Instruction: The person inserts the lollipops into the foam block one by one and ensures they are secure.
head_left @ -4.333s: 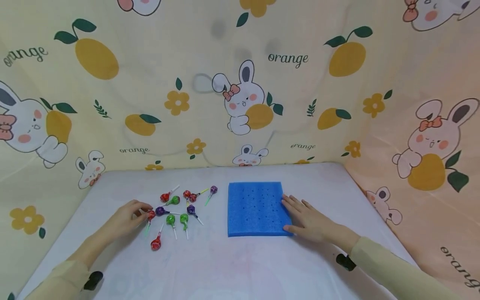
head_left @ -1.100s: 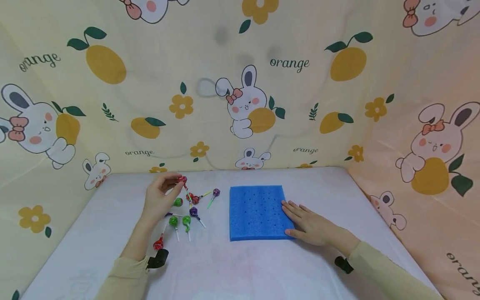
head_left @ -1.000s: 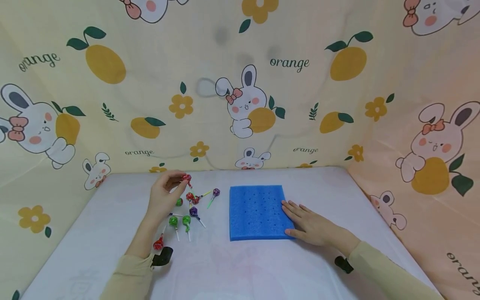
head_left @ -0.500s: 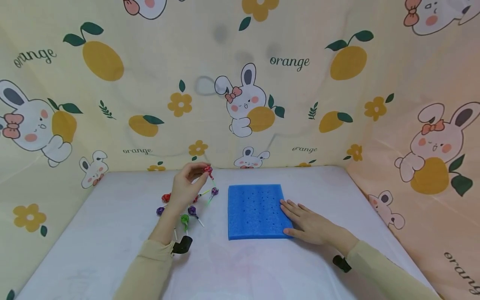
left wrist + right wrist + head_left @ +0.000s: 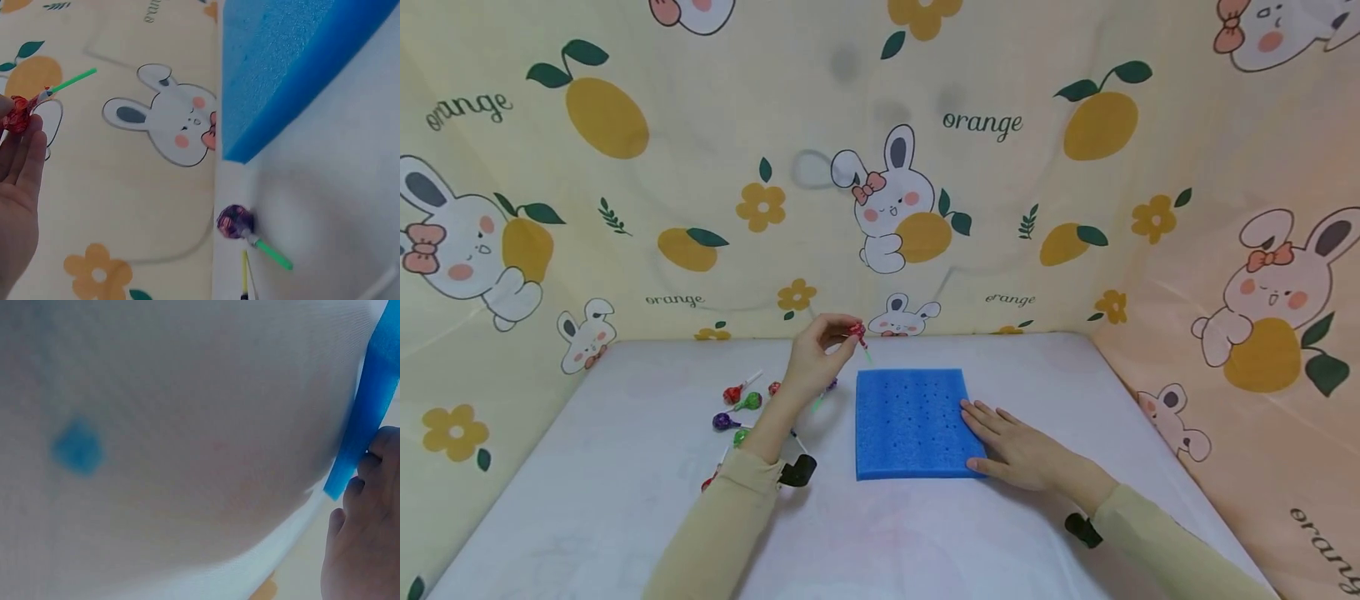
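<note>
My left hand (image 5: pixel 820 354) pinches a red lollipop (image 5: pixel 857 332) by its head, green stick pointing down right, raised over the far left corner of the blue foam block (image 5: pixel 912 421). In the left wrist view the red lollipop (image 5: pixel 17 114) sits at my fingertips (image 5: pixel 25 150) beside the blue foam block (image 5: pixel 275 69). My right hand (image 5: pixel 1015 446) lies flat with straight fingers on the block's right near edge; in the right wrist view its fingers (image 5: pixel 369 487) touch the blue foam block (image 5: pixel 369 406). The block's top has rows of small holes.
Several red, green and purple lollipops (image 5: pixel 737 404) lie loose on the white table (image 5: pixel 587 467) left of the block, partly hidden by my left arm. A purple lollipop (image 5: pixel 236 222) lies near the block's corner. Printed cloth walls (image 5: pixel 880 167) close in the back and both sides.
My left hand has lifted a red lollipop from the pile and carried it right and away, up to the block's far left corner. The right hand has stayed on the block.
</note>
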Tool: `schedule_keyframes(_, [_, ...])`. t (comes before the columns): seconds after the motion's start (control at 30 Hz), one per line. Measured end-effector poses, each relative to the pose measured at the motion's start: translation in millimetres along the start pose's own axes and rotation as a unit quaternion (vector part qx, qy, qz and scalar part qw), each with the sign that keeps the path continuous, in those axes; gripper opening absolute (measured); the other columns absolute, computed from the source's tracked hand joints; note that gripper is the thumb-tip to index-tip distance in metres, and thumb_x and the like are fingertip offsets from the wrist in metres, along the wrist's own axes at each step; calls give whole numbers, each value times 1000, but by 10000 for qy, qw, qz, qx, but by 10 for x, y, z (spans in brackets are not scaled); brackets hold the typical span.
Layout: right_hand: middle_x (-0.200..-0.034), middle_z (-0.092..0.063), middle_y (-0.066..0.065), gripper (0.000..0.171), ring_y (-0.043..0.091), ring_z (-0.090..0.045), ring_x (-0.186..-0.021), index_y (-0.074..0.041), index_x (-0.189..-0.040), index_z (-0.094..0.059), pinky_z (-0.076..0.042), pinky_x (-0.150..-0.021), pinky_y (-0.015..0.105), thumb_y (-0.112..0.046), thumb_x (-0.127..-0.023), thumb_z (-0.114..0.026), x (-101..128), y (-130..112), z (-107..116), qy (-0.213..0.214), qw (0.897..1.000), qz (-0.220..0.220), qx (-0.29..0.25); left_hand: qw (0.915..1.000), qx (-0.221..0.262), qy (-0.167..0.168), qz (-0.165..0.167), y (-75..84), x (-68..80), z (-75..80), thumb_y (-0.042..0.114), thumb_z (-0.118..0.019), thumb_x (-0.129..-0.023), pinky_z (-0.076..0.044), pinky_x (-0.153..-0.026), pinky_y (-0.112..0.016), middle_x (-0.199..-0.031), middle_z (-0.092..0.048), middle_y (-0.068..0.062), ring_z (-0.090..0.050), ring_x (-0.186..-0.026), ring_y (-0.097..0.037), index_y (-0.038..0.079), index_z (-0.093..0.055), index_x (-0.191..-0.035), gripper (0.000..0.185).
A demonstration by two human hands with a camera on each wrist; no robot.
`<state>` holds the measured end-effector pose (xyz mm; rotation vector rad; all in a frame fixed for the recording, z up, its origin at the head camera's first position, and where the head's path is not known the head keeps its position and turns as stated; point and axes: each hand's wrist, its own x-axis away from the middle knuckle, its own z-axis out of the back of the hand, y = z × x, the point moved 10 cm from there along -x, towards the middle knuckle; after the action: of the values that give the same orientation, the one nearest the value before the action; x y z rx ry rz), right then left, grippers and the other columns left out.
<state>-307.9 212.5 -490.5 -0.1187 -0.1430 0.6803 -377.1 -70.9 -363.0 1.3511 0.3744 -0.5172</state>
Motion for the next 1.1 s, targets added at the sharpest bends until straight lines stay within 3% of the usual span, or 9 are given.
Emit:
schedule_keyframes(0.1, [-173,-18,13,87,37,-18,-158,-4,-164,-24,-21,-125,58,-64,-104,-44,10,-2,9,5,10000,-5,-21,9999,-69,-91,-44,-45,-48,-101,-10,-64,-97,-53,-102,-53,-124,-66,-28,-65,-113,-43,-13,-60,-124,28])
schedule_keyframes(0.37, [-173,-16,11,86,34,-16,-159,-5,-164,-24,-20,-125,56,-64,-105,-44,20,4,7,3,10000,32,-25,9966,-383,-657,-313,-144,-114,-394,-4,-69,-97,-57,-97,-47,-120,-68,-18,-67,-110,-32,-2,-64,-123,26])
schedule_keyframes(0.57, [-173,-16,11,87,33,-15,-159,-5,-165,-23,-19,-126,55,-65,-104,-44,4,-5,-6,-94,9999,-35,-79,9889,-871,-1200,69,-308,-114,-680,3,-70,-98,-58,-96,-32,-117,-68,-11,-69,-106,-23,2,-64,-121,24])
schedule_keyframes(0.73, [-173,-16,12,88,34,-16,-159,-6,-165,-23,-20,-126,56,-65,-104,-45,3,1,-8,-131,9998,-95,-146,9823,-1110,-1494,222,-453,-115,-875,7,-71,-99,-58,-93,-27,-116,-68,-9,-70,-104,-20,3,-65,-121,24])
schedule_keyframes(1.1, [-173,-16,10,89,32,-16,-159,-7,-165,-22,-19,-126,55,-67,-103,-44,-3,26,-20,-164,9997,-137,-122,9770,-1260,-1703,225,-527,-130,-1101,10,-71,-99,-58,-93,-29,-116,-67,-8,-69,-106,-20,5,-65,-120,22])
